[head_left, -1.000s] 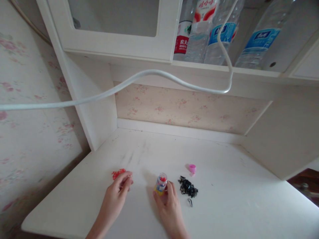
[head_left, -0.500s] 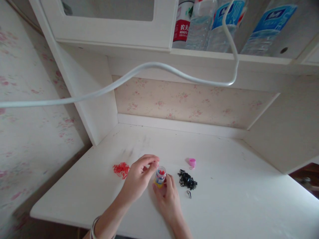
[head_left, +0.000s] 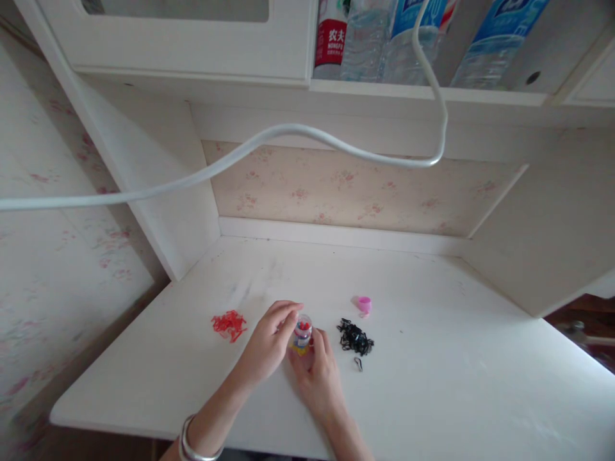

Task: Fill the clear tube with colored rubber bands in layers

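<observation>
A small clear jar (head_left: 302, 331) with red bits inside stands on the white desk (head_left: 432, 371). My right hand (head_left: 314, 371) is wrapped round its lower part from the near side. My left hand (head_left: 269, 339) is beside it on the left, its fingertips pinched together at the jar's mouth; whether anything is between them is too small to see. A heap of red rubber bands (head_left: 229, 324) lies left of my left hand. A heap of black rubber bands (head_left: 354, 336) lies right of the jar, with one stray black band (head_left: 358, 363) nearer me. The pink lid (head_left: 364, 304) rests behind the black heap.
A white cable (head_left: 288, 133) hangs across the view above the desk. Water bottles (head_left: 369, 38) stand on the shelf overhead beside a white cabinet door (head_left: 192, 38). Floral wallpaper (head_left: 336, 189) backs the desk. A silver bracelet (head_left: 187, 442) is on my left wrist.
My left hand moved from the red heap rightwards to the jar's mouth and lowered its fingertips onto it. My right hand has stayed on the jar. The camera tilted down slightly.
</observation>
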Motion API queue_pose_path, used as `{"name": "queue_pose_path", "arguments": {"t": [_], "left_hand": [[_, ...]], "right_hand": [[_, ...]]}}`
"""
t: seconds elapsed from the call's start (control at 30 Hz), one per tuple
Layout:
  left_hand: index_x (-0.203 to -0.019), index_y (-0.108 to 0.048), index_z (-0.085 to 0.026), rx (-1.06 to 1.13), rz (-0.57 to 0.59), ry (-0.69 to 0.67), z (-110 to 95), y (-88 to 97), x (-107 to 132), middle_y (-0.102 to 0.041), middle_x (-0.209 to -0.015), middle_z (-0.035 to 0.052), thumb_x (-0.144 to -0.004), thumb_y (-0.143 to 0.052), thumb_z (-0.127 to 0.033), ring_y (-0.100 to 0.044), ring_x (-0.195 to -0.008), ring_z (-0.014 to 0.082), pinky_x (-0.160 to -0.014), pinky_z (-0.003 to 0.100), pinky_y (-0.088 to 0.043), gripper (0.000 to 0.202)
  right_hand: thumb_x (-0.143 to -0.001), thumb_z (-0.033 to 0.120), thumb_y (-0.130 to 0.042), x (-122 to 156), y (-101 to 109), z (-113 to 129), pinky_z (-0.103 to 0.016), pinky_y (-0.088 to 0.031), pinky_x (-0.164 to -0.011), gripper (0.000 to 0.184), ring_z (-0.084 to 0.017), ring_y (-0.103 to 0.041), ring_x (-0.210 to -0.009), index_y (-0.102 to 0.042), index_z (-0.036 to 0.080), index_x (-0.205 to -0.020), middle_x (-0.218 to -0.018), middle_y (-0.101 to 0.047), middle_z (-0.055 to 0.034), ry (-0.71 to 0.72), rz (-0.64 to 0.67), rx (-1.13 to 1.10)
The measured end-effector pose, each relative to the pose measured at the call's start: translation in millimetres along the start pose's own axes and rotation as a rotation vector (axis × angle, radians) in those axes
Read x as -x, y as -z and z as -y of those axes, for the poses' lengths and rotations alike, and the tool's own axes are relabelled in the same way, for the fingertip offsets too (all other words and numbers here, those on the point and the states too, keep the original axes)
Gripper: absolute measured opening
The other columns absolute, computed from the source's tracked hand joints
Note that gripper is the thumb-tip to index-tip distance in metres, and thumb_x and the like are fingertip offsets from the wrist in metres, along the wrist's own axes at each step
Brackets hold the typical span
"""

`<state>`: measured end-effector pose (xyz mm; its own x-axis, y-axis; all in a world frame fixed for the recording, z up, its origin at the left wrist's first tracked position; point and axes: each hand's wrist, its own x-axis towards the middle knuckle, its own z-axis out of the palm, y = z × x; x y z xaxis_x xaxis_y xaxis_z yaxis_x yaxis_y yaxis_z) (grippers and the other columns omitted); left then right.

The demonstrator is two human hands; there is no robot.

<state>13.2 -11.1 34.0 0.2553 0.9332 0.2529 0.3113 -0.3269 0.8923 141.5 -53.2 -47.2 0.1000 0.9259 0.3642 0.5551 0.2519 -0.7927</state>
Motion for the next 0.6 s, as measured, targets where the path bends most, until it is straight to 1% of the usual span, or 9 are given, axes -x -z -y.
{"name": "queue_pose_path", "arguments": {"t": [0.07,0.13,0.27,0.37,0.43,0.5,0.6], "left_hand": [[-0.111,-0.064,-0.023,0.007,-0.047,0.041,7,3.0,4,-0.062,-0.118,0.006,-0.094,-0.04,-0.041,-0.059,-0.108,0.0178,-0.093,0.031,-0.049,0.034],[-0.111,-0.063,-0.023,0.015,-0.073,0.098,17,5.0,11,-0.064,-0.118,0.0066,-0.093,-0.041,-0.042,-0.061,-0.104,0.0184,-0.089,0.031,-0.051,0.034],[-0.113,-0.061,-0.021,0.047,-0.091,0.182,41,1.8,34,-0.064,-0.117,0.0085,-0.089,-0.049,-0.041,-0.063,-0.099,0.0191,-0.084,0.032,-0.053,0.033],[-0.121,-0.055,-0.021,0.107,-0.075,0.228,55,-5.5,52,-0.058,-0.126,0.0106,-0.088,-0.052,-0.038,-0.061,-0.104,0.0196,-0.084,0.032,-0.052,0.038],[-0.127,-0.05,-0.022,0.124,-0.06,0.216,60,-10.1,60,-0.053,-0.131,0.0113,-0.087,-0.054,-0.036,-0.057,-0.111,0.0202,-0.09,0.034,-0.05,0.043],[-0.132,-0.045,-0.022,0.119,-0.038,0.175,63,-13.7,64,-0.049,-0.135,0.0116,-0.086,-0.057,-0.034,-0.052,-0.118,0.0213,-0.096,0.037,-0.046,0.049],[-0.138,-0.037,-0.023,0.092,-0.025,0.117,67,-18.9,62,-0.043,-0.14,0.0127,-0.081,-0.063,-0.033,-0.046,-0.125,0.0247,-0.1,0.041,-0.043,0.063]], "right_hand": [[-0.086,0.029,-0.052,1,-1,-1,-0.032,-0.05,-0.081,0.031,-0.02,-0.062,-0.094,-0.051,0.023,-0.116,-0.105,-0.058,-0.0056,-0.004,-0.01,0.024],[-0.086,0.031,-0.053,1,-1,-2,-0.033,-0.05,-0.082,0.031,-0.02,-0.062,-0.095,-0.052,0.023,-0.115,-0.106,-0.059,-0.0064,-0.01,-0.017,0.042],[-0.084,0.035,-0.056,-1,-3,-3,-0.033,-0.052,-0.081,0.036,-0.021,-0.062,-0.096,-0.051,0.022,-0.117,-0.111,-0.058,-0.008,-0.053,-0.015,0.047],[-0.08,0.037,-0.061,-1,-5,-5,-0.033,-0.053,-0.079,0.045,-0.021,-0.061,-0.095,-0.047,0.023,-0.12,-0.113,-0.056,-0.0072,-0.089,-0.022,0.02],[-0.078,0.037,-0.064,3,-4,-7,-0.035,-0.053,-0.081,0.052,-0.021,-0.06,-0.097,-0.044,0.023,-0.124,-0.116,-0.053,-0.0081,-0.091,-0.047,0.014],[-0.078,0.038,-0.064,12,0,-6,-0.038,-0.051,-0.084,0.055,-0.023,-0.056,-0.103,-0.043,0.021,-0.126,-0.119,-0.051,-0.0106,-0.068,-0.112,0.04],[-0.084,0.035,-0.058,28,10,7,-0.047,-0.046,-0.089,0.042,-0.027,-0.052,-0.109,-0.046,0.02,-0.121,-0.116,-0.052,-0.0126,0.032,-0.303,0.104]]}}
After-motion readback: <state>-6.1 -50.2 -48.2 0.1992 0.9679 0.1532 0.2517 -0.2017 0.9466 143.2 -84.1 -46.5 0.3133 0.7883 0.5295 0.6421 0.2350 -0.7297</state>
